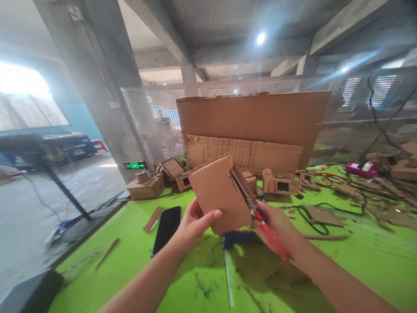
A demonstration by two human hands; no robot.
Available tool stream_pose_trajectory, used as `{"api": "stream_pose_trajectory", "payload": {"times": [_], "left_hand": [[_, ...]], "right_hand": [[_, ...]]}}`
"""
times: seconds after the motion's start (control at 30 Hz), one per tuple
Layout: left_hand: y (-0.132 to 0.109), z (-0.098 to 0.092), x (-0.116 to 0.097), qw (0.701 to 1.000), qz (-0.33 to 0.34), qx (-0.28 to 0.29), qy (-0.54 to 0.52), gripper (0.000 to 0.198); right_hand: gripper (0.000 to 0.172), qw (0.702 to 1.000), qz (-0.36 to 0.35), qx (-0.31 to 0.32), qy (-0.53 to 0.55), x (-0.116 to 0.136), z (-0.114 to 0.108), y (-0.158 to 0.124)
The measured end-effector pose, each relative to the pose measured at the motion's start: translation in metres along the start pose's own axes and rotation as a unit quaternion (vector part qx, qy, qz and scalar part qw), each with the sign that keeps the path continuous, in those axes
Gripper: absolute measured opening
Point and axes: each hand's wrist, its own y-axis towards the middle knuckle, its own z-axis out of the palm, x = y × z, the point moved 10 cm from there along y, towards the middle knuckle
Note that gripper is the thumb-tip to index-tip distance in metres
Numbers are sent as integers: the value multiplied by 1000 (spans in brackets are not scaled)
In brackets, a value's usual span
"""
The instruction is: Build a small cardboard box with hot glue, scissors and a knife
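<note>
My left hand [194,222] grips the lower left edge of a brown cardboard piece [219,191], thumb across its front, and holds it upright above the green table [137,256]. My right hand [276,224] is closed on red-handled scissors [257,213]. Their blades run up along the right edge of the cardboard piece, into the card. A blue glue gun [237,238] lies on the table just under the card, between my two hands.
A black phone [167,228] lies left of my left hand. Small cardboard models [280,182] stand along the back under large cardboard sheets [254,119] leaning on a perforated metal screen. Black and red cables [325,208] and card scraps cover the right side.
</note>
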Motion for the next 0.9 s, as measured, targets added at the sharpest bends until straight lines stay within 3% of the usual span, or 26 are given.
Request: {"api": "stream_pose_trajectory", "payload": {"times": [0.17,0.43,0.57,0.73,0.9], "left_hand": [[0,0,0,1000,3,4,-6,58],[-1,3,0,1000,-7,7,-19,59],[-2,3,1,1000,-2,0,-28,61],[-3,4,-1,1000,4,-4,-29,62],[-2,6,-13,998,19,-14,-60,57]], "right_hand": [[10,999,23,-22,26,-13,4,5],[28,1000,-12,-1,13,-5,9,4],[21,999,-13,-20,-21,-4,3,3],[16,996,-34,10,-76,10,-1,-1],[10,995,-36,-6,-90,14,-8,-5]]}}
